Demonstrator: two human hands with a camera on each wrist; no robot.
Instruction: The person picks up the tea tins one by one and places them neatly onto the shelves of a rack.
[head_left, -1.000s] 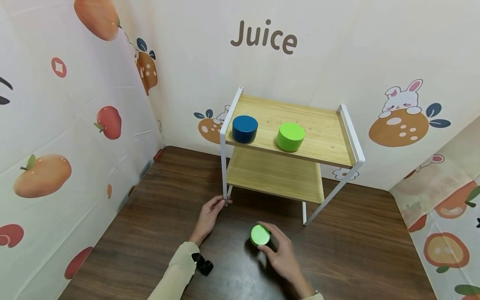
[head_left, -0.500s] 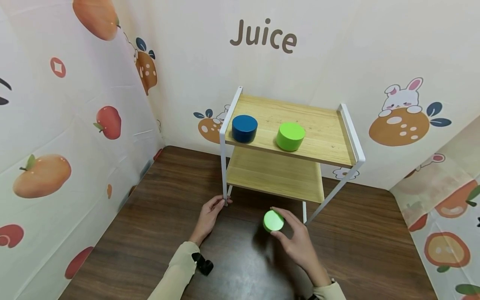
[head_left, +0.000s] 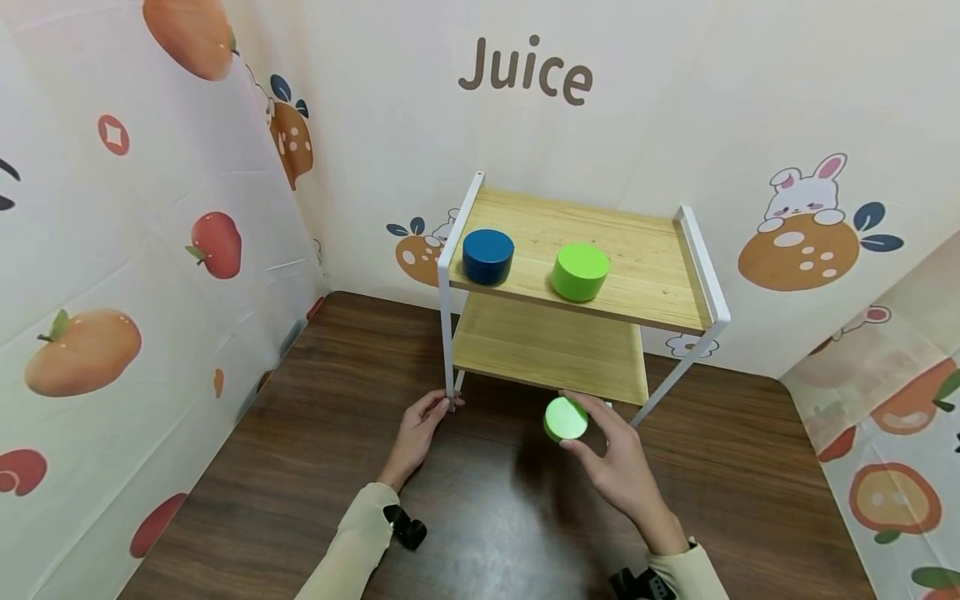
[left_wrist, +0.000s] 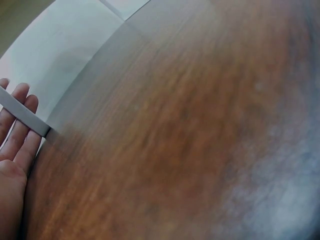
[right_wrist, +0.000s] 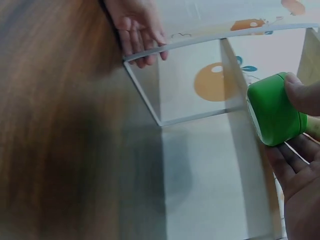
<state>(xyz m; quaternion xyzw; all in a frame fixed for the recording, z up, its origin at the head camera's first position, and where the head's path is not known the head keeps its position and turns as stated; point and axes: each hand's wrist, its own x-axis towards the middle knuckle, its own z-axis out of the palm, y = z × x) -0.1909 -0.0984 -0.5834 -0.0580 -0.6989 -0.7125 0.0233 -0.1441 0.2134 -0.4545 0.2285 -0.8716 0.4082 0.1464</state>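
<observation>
My right hand (head_left: 618,467) pinches a small green round tin (head_left: 566,419) between thumb and fingers, in the air before the lower shelf's front edge. Close up in the right wrist view, the green tin (right_wrist: 275,109) is tilted, with the thumb on one side and fingers beneath. My left hand (head_left: 415,433) holds the foot of the rack's front left leg (head_left: 449,367). Its fingers (left_wrist: 20,135) pass behind that leg in the left wrist view. On the rack's top board stand a blue round tin (head_left: 487,258) and a larger green round tin (head_left: 581,272).
The two-tier rack (head_left: 637,242) has pale wooden boards and white metal sides. Its lower board (head_left: 551,346) is bare where visible. Dark wooden tabletop (head_left: 300,467) spreads around it. Printed cloth (head_left: 375,108) hangs behind and at both sides.
My right hand has carried the small green tin up, forward and to the right, towards the rack's lower board. The left hand stays at the leg.
</observation>
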